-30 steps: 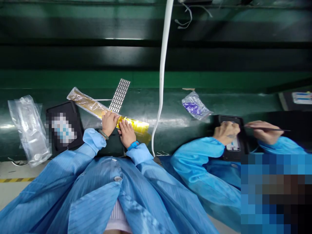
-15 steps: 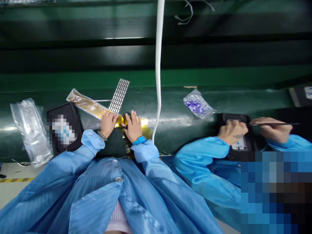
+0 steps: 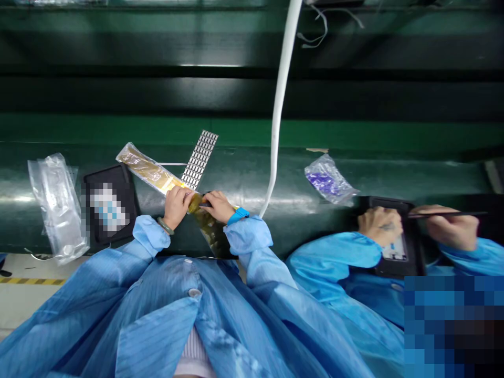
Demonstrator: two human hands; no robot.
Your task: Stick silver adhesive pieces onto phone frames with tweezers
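On the dark green bench [image 3: 244,157], as seen from where I stand: one long amber film strip in a clear plastic sleeve [image 3: 146,169], lying slantwise, its lower end at the worker's hands. Left hand [image 3: 177,207], bracelet at wrist: fingers bunched together at that end, touching curled yellow film [image 3: 193,203]; whether they pinch it or merely press, I cannot tell. Right hand [image 3: 218,205], bright blue band [image 3: 238,214] at wrist: fingers closed, pinching a short dark slender implement [image 3: 205,204] just beside the curled film. Below the hands, a darkish translucent sheet [image 3: 214,236], reaching the bench's near edge. Beyond the sleeve, one narrow sheet printed with rows of pale rectangles [image 3: 200,157]. To the left, one black shallow tray [image 3: 135,212], contents blurred out, and one flat clear plastic bag [image 3: 59,210]. To the right, one thick white cable [image 3: 277,115], one crinkled clear bag with purple contents [image 3: 328,179], and a blue-sleeved co-worker's hands [image 3: 380,226] over a second black tray [image 3: 413,257].
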